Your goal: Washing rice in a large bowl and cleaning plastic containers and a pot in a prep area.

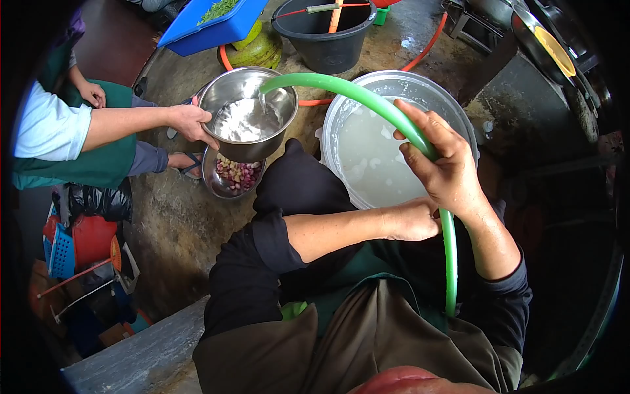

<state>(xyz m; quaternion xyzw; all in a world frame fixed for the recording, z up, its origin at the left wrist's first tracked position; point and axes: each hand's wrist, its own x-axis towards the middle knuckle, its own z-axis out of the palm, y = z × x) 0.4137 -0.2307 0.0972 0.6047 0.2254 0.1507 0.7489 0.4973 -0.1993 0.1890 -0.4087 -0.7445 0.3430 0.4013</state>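
A green hose arches over a large round tub of cloudy water. My right hand grips the hose, thumb on one side and fingers on the other. Water runs from its end into a steel pot, which another person's hand holds by the rim. My left hand is curled beside the hose, below my right wrist, at the tub's near edge. Its fingertips are hidden, so whether it grips the hose is unclear. Partly under the pot sits a metal bowl with peeled shallots.
Behind the pot stand a green gas cylinder, a blue basin with chopped greens and a black bucket. An orange hose crosses the wet floor. Pans rest at right. Plastic containers crowd the left.
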